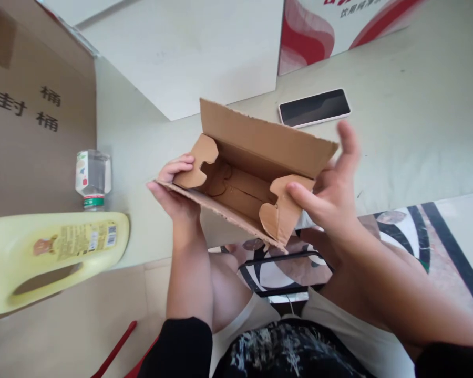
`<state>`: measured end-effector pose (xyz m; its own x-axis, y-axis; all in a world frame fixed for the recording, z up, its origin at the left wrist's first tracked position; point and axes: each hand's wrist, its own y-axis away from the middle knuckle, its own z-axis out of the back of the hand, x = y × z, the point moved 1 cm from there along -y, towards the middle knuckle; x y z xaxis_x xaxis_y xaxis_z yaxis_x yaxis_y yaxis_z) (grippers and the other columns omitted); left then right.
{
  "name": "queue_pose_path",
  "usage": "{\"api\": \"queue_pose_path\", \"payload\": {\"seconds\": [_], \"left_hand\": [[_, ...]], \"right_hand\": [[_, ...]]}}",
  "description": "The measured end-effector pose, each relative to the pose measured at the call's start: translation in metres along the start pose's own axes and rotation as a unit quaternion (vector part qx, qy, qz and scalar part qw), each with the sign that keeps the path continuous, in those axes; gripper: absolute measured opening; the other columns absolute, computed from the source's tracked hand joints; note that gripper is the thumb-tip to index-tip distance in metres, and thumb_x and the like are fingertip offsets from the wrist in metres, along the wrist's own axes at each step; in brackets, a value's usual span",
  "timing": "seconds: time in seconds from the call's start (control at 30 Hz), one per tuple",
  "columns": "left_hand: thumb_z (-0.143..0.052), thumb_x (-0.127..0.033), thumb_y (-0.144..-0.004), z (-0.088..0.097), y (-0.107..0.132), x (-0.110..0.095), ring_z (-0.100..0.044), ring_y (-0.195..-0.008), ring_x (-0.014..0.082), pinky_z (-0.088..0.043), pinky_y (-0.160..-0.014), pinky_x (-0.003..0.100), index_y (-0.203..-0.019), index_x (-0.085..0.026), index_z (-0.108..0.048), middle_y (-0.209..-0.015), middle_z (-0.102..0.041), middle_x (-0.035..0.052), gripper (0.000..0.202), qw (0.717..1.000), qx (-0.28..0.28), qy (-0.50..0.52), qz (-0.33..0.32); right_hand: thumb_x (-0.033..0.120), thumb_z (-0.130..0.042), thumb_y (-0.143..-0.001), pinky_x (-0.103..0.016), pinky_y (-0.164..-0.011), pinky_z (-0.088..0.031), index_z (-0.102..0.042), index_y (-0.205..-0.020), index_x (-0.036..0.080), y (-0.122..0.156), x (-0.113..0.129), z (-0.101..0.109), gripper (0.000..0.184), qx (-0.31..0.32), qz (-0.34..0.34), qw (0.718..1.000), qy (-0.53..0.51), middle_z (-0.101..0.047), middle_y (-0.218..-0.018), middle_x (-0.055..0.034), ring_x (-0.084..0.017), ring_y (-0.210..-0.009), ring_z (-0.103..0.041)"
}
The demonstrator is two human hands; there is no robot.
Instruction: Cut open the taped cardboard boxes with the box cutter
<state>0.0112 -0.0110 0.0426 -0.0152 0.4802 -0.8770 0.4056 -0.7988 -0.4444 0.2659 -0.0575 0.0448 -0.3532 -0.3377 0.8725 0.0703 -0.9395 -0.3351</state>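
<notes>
A small brown cardboard box (pixel 256 136) is held up in front of me, its top flaps standing apart and the inside showing bare cardboard. My left hand (pixel 177 194) grips its left end, fingers by the notched side flap (pixel 201 157) and thumb under the near edge. At the right end, my right hand (pixel 335 194) has its thumb pressed on the other notched flap (pixel 279 210). Its index finger sticks out past the long far flap; the remaining fingers are partly hidden behind the box.
On the pale table (pixel 410 126), a phone (pixel 315 107) lies beyond the box. White cartons (pixel 193 52) stand at the back. To the left are a large brown carton (pixel 39 142), a clear bottle (pixel 93 176) lying cap toward me, and a yellow jug (pixel 63 252).
</notes>
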Motion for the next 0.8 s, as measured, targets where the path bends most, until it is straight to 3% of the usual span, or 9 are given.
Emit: {"api": "queue_pose_path", "payload": {"seconds": [0.1,0.17,0.27,0.37,0.43,0.53,0.67,0.8], "left_hand": [[-0.051,-0.07,-0.093,-0.003,0.001,0.003,-0.066,-0.094,0.0198,-0.05,-0.103,0.04,-0.074,-0.019,-0.068,-0.086,-0.069,0.0063,0.057,0.999,-0.014,-0.035,-0.014],[-0.062,-0.06,-0.092,-0.002,0.0,0.003,-0.065,-0.092,0.0177,-0.051,-0.098,0.037,-0.079,-0.018,-0.069,-0.089,-0.07,0.0056,0.045,0.998,-0.009,-0.053,-0.015],[-0.069,-0.054,-0.089,0.003,-0.005,0.006,-0.065,-0.087,0.0153,-0.052,-0.089,0.033,-0.085,-0.018,-0.071,-0.093,-0.071,0.0043,0.036,0.999,0.01,-0.053,-0.002],[-0.071,-0.06,-0.085,0.01,-0.009,0.014,-0.066,-0.085,0.0151,-0.052,-0.085,0.032,-0.09,-0.018,-0.072,-0.094,-0.072,0.0035,0.042,0.998,0.032,-0.054,-0.002],[-0.07,-0.065,-0.084,0.014,-0.01,0.017,-0.068,-0.091,0.0167,-0.053,-0.089,0.033,-0.094,-0.018,-0.071,-0.098,-0.073,0.0036,0.048,0.997,0.042,-0.068,0.0],[-0.065,-0.069,-0.085,0.017,-0.009,0.017,-0.07,-0.103,0.02,-0.053,-0.1,0.037,-0.096,-0.019,-0.069,-0.104,-0.073,0.0038,0.051,0.993,0.045,-0.106,0.003],[-0.063,-0.062,-0.09,0.021,-0.007,0.01,-0.067,-0.117,0.0243,-0.048,-0.113,0.047,-0.106,-0.024,-0.069,-0.118,-0.07,0.005,0.042,0.988,0.055,-0.14,-0.033],[-0.059,-0.067,-0.088,0.028,-0.003,0.01,-0.052,-0.139,0.0339,-0.041,-0.119,0.058,-0.097,-0.028,-0.074,-0.139,-0.057,0.0045,0.043,0.972,0.104,-0.202,-0.064]], "right_hand": [[0.042,-0.061,-0.095,-0.044,-0.101,-0.059,-0.057,-0.133,0.03,0.005,0.004,-0.005,0.041,0.022,-0.073,0.988,-0.136,-0.07,-0.129,-0.0086,-0.026,-0.117,-0.069],[0.041,-0.061,-0.096,-0.044,-0.105,-0.057,-0.062,-0.128,0.031,0.008,0.005,-0.007,0.033,0.026,-0.081,0.985,-0.151,-0.07,-0.132,-0.006,-0.025,-0.121,-0.068],[0.05,-0.063,-0.094,-0.048,-0.113,-0.052,-0.064,-0.13,0.034,0.012,0.001,-0.01,0.039,0.025,-0.016,0.988,-0.152,-0.067,-0.139,-0.0039,-0.026,-0.132,-0.062],[0.067,-0.057,-0.091,-0.052,-0.115,-0.05,-0.07,-0.124,0.033,0.016,-0.003,-0.017,0.049,0.018,0.061,0.98,-0.189,-0.066,-0.14,-0.0045,-0.03,-0.133,-0.06],[0.062,-0.057,-0.093,-0.053,-0.113,-0.051,-0.073,-0.115,0.032,0.019,-0.004,-0.022,0.04,0.008,0.046,0.979,-0.2,-0.065,-0.139,-0.0041,-0.031,-0.132,-0.061],[0.043,-0.064,-0.093,-0.053,-0.112,-0.052,-0.073,-0.108,0.033,0.021,-0.002,-0.026,0.021,0.002,0.007,0.98,-0.197,-0.066,-0.137,-0.002,-0.03,-0.129,-0.063],[0.036,-0.062,-0.093,-0.052,-0.11,-0.053,-0.075,-0.106,0.035,0.016,0.001,-0.026,0.018,0.002,0.01,0.978,-0.206,-0.068,-0.134,-0.0001,-0.028,-0.125,-0.065],[0.035,-0.062,-0.094,-0.051,-0.108,-0.054,-0.076,-0.105,0.035,0.014,0.001,-0.025,0.017,0.006,0.008,0.979,-0.201,-0.068,-0.134,0.0005,-0.028,-0.125,-0.065]]}}
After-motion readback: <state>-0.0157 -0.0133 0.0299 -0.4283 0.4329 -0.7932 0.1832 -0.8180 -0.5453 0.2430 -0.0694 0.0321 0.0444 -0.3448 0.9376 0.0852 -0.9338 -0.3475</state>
